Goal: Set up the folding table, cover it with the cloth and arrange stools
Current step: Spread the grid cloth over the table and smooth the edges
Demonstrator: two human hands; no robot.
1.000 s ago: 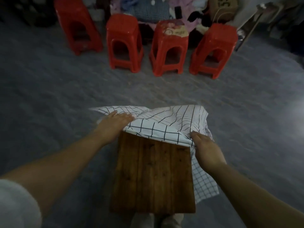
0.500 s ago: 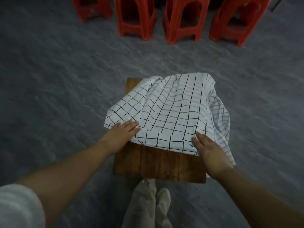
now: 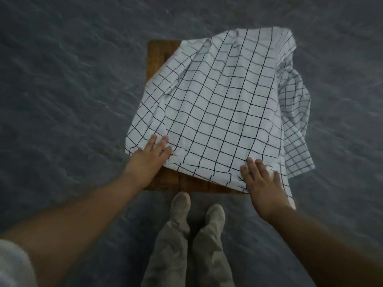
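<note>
Left hand (image 3: 148, 160) and right hand (image 3: 263, 183) press flat-fingered on the checked cloth (image 3: 217, 100) draped over the wooden table (image 3: 157, 56).

small wooden table (image 3: 158, 55) on a grey floor (image 3: 62, 90), white grid-check cloth (image 3: 217, 104) draped over most of it, bunched and hanging off the right edge, far-left corner bare

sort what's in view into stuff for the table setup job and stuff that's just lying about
For the job:
wooden table, near edge and far left corner bare
checked cloth, over most of it, bunched off the right side
left hand and right hand, flat on the cloth's near edge

Not part of it:
grey floor
the person's own trousers and shoes
</note>
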